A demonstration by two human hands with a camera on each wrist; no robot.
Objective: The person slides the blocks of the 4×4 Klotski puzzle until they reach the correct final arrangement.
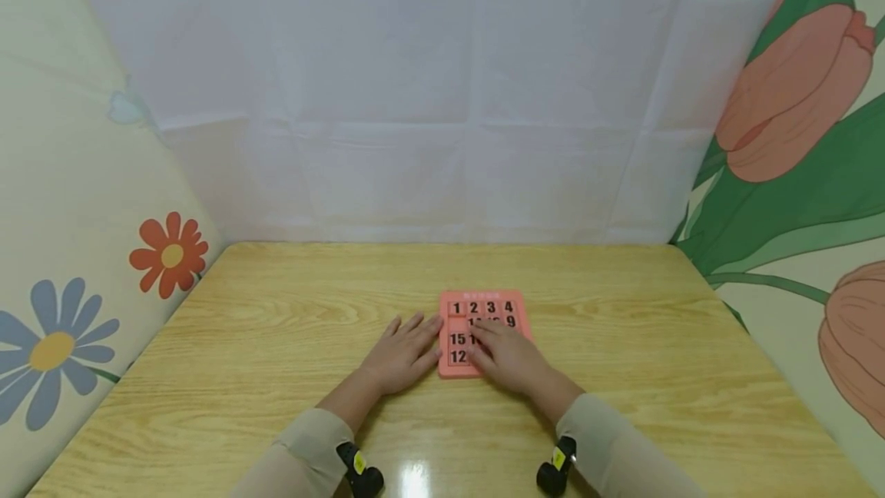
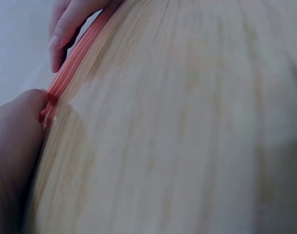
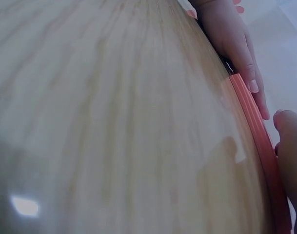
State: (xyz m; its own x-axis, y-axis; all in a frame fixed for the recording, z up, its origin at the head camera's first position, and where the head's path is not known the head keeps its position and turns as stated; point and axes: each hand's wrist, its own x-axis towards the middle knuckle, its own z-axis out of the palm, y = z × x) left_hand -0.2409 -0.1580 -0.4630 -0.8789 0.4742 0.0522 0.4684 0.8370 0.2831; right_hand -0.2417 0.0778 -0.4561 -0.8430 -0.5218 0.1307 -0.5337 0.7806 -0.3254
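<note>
A pink sliding number puzzle (image 1: 484, 296) lies flat on the wooden table, its black-numbered tiles facing up. Its top row reads 1, 2, 3, 4, and a gap without a tile shows at the left of the second row. My left hand (image 1: 401, 356) rests along the puzzle's left edge, fingers extended and fingertips right at the frame. Over the lower right part lies my right hand (image 1: 510, 356), its fingers stretched onto the tiles and hiding several of them. In the left wrist view, the left thumb (image 2: 33, 101) is against the puzzle's pink side.
The light wooden table (image 1: 276, 306) extends around the puzzle on all sides. Behind it hangs a creased white cloth (image 1: 387, 175). Flower-patterned cloths stand at the left (image 1: 83, 198) and right (image 1: 781, 252). Each wrist carries a small black camera, the left camera (image 1: 362, 475) and the right camera (image 1: 555, 471).
</note>
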